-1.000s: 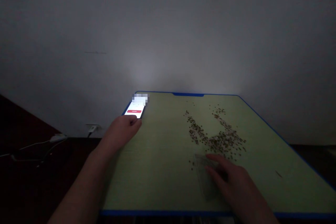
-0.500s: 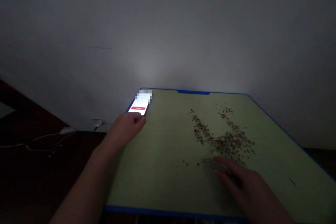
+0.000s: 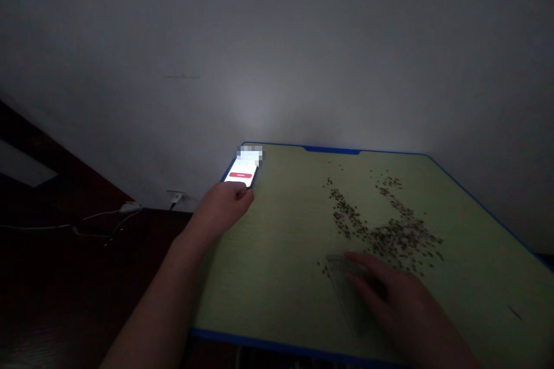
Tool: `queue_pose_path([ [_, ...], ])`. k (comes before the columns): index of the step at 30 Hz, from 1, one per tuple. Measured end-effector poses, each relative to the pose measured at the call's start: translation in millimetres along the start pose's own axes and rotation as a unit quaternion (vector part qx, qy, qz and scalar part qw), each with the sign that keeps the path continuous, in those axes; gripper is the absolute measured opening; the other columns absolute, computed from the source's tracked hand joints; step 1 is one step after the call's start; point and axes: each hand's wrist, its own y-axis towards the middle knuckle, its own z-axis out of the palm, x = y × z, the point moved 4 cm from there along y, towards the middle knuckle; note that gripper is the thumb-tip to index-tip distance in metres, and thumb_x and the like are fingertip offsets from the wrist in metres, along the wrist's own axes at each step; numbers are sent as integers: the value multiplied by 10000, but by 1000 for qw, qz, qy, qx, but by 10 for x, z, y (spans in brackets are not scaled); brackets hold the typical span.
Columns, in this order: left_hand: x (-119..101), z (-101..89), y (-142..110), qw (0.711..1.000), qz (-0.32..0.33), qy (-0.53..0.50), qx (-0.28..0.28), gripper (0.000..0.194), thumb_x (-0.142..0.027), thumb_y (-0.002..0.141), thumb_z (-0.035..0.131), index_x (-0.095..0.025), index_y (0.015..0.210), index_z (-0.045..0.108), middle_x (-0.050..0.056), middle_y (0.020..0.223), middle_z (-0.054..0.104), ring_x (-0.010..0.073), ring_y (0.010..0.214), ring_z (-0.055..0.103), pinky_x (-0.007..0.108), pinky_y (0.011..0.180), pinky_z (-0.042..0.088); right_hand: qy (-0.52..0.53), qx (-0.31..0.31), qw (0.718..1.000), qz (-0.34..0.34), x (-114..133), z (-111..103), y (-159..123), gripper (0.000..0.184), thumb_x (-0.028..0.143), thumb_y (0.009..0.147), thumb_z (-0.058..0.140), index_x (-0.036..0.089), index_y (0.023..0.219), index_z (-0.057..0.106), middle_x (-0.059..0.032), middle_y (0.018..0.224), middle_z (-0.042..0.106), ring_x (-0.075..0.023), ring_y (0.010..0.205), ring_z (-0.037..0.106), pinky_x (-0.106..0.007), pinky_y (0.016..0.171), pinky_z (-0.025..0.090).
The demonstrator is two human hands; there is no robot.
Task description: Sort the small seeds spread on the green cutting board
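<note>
My left hand (image 3: pixel 227 206) is closed around the lower end of a lit smartphone (image 3: pixel 242 174) at the table's far left corner. The phone's screen shows a red bar, and its top is pixelated. Near the front of the table my right hand (image 3: pixel 392 294) pinches a clear, flat, see-through piece (image 3: pixel 344 291), perhaps plastic, at its upper edge. Part of that piece is hidden under the hand. Beyond the right hand lie many small dark seed-like bits (image 3: pixel 400 239), scattered in a rough V. A few stray bits sit beside the clear piece's left corner.
The pale green table (image 3: pixel 268 277) has a blue rim and stands near a grey wall (image 3: pixel 277 57). A thin dark sliver (image 3: pixel 515 312) lies on its right side. White cables and a plug (image 3: pixel 176 199) are at the left, by the dark floor. The light is dim.
The view has shifted, so the table appears farther right. My right hand has slid the clear piece left, up to the stray bits. My left hand still grips the phone.
</note>
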Motion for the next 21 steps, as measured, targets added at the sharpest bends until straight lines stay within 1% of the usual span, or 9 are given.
queue_pose_path([
  [5,-10,-6,-9,1000,14,7,-4,310,-336,787,415,-194,513,386,-24,494,387,119,499,380,275,504,211,-18,5,1000,-16,54,-31,85,376,395,866,441,281,1160,646,-48,978,744,-265,867,687,-459,807,513],
  [10,-15,-1,-25,1000,11,16,1,300,-328,792,419,-196,526,379,-23,509,385,119,502,373,281,506,210,-19,15,1000,-6,-84,-45,30,396,419,862,426,293,1169,642,-34,1051,729,-268,898,688,-478,827,518],
  [14,-17,-3,-30,1000,12,17,2,294,-325,792,417,-195,529,387,-20,513,389,119,504,373,280,507,210,-11,17,999,-26,-124,-11,-41,391,419,866,426,297,1164,649,-24,1139,695,-261,990,667,-466,887,508],
  [17,-16,-1,-28,1000,9,17,6,295,-327,792,417,-195,530,388,-17,514,398,120,507,373,277,507,207,-16,13,999,-40,-70,16,-43,385,420,873,427,295,1157,655,-24,1135,696,-255,984,672,-445,867,528],
  [21,-15,1,-29,1000,8,17,5,295,-332,803,406,-193,543,405,-12,519,417,125,524,386,270,513,206,-33,-3,998,-58,11,38,4,371,378,878,425,295,1154,659,-26,1082,719,-245,911,697,-427,813,554],
])
